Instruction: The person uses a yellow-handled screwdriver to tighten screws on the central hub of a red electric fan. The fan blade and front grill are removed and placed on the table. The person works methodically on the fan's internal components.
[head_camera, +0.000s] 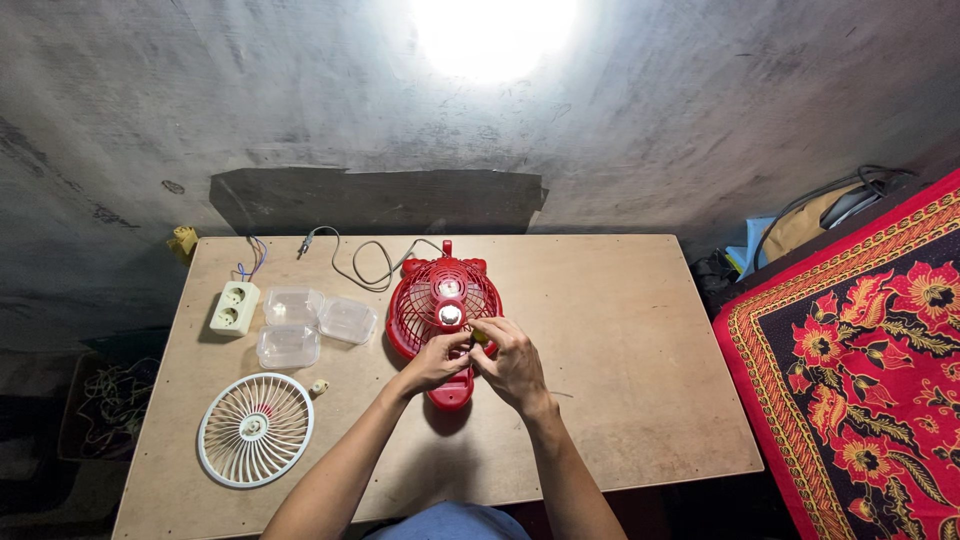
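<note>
Red plastic fan (440, 305) is laid flat near the middle of the wooden table (620, 330). Left hand (437, 362) is curled over its lower rim, fingers closed on the housing. Right hand (512, 362) is pinched shut around a small yellowish tool (481, 336), possibly a screwdriver handle. A white fan grille (255, 430) is lying well apart, clear plastic boxes (305, 325) beside the fan.

Both hands cover the lower half of the red fan (441, 300), so its base barely shows. The small yellowish thing (481, 337) in the right hand (512, 365) is too tiny to identify. The patterned red cloth (860, 350) runs off the right edge.
</note>
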